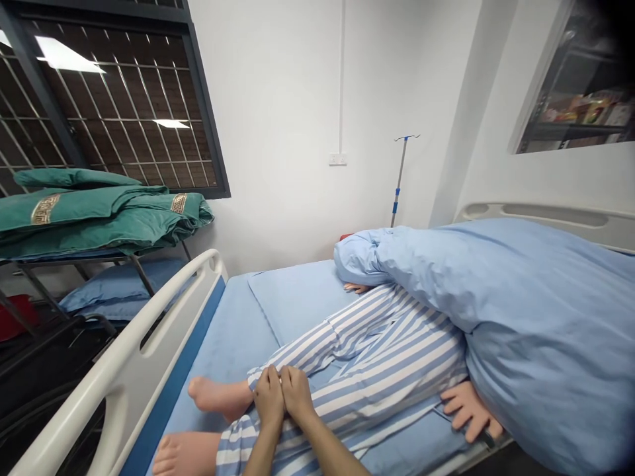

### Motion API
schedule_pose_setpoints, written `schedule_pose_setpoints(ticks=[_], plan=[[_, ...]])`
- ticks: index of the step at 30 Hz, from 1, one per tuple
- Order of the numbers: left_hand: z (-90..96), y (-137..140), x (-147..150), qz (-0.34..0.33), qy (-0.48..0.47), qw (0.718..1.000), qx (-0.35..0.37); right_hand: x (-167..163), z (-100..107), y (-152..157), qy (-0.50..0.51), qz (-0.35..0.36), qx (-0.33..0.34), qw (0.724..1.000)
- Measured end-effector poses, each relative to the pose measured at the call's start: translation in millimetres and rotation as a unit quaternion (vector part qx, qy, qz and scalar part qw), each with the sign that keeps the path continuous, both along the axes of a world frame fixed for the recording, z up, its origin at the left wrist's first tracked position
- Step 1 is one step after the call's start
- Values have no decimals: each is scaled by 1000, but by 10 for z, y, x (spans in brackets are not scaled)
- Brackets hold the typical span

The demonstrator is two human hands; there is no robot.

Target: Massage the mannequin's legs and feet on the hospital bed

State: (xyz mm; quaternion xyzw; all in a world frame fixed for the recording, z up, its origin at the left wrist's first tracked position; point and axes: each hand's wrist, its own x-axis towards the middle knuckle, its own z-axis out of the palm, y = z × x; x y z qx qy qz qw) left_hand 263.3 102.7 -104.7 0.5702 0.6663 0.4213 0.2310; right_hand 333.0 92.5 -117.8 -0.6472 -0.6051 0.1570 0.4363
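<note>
A life-size manikin lies on the bed in blue-and-white striped trousers, its bare near foot and far foot toward the footboard. Around the lower part of the far trouser leg, my left hand is closed with its fingers curled over the cloth. Right beside it, touching, my right hand is closed on the same leg a little higher up. My fingertips are hidden beneath the fabric's far side. A bunched light-blue quilt covers the manikin's upper body; one manikin hand sticks out below it.
The white footboard rises at the left, the headboard at the right. Folded green bedding lies on a rack under the barred window. An IV pole stands beyond the bed by the wall.
</note>
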Motion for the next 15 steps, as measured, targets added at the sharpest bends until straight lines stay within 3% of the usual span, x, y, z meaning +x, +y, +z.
schedule_pose_setpoints(ticks=[3,6,10,15], plan=[[0,1,99,-14,9,1000,5,31,-45,40,66,-15,10,998],[-130,-12,114,-17,39,999,2,21,-57,42,87,-21,12,996],[-257,-4,66,-25,80,996,4,9,24,17,57,-16,-4,998],[-239,-3,64,-43,87,995,10,108,137,-48,1,24,10,1000]])
